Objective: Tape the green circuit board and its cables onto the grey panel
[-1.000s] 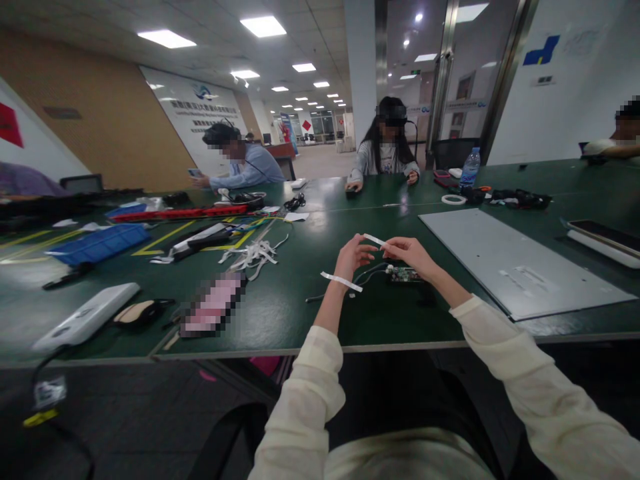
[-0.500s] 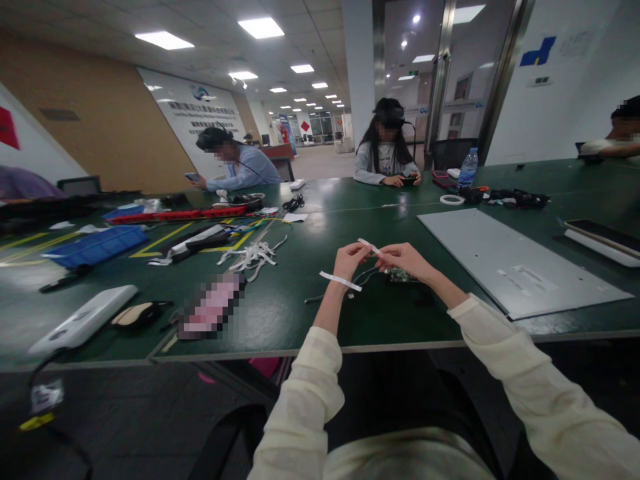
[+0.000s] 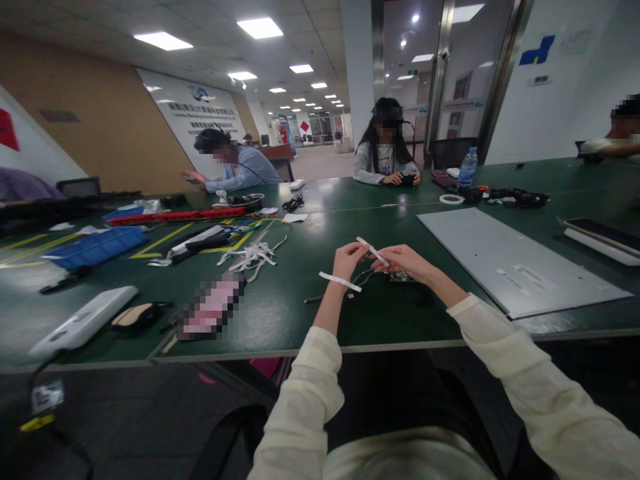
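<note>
My left hand (image 3: 349,260) and my right hand (image 3: 406,260) meet above the table, each pinching a narrow white strip (image 3: 373,249) between fingertips. The strip runs slanted from the left fingers down to the right ones. A second white strip (image 3: 340,281) lies across my left wrist. Under the hands, a thin grey cable (image 3: 320,298) trails over the table. Partly covered by my right hand is a green circuit board (image 3: 401,277).
A tangle of white strips (image 3: 254,257) lies left of my hands, near a pinkish pixelated object (image 3: 214,307). To the right is a large grey panel (image 3: 505,257). A blue tray (image 3: 97,247), a white power strip (image 3: 85,320) and a mouse (image 3: 135,315) stand farther left. Two people sit opposite.
More of the strip between my fingers now shows, slanting farther down across my right fingertips. My arms stay nearly in place. The person at the far left has shifted a hand.
</note>
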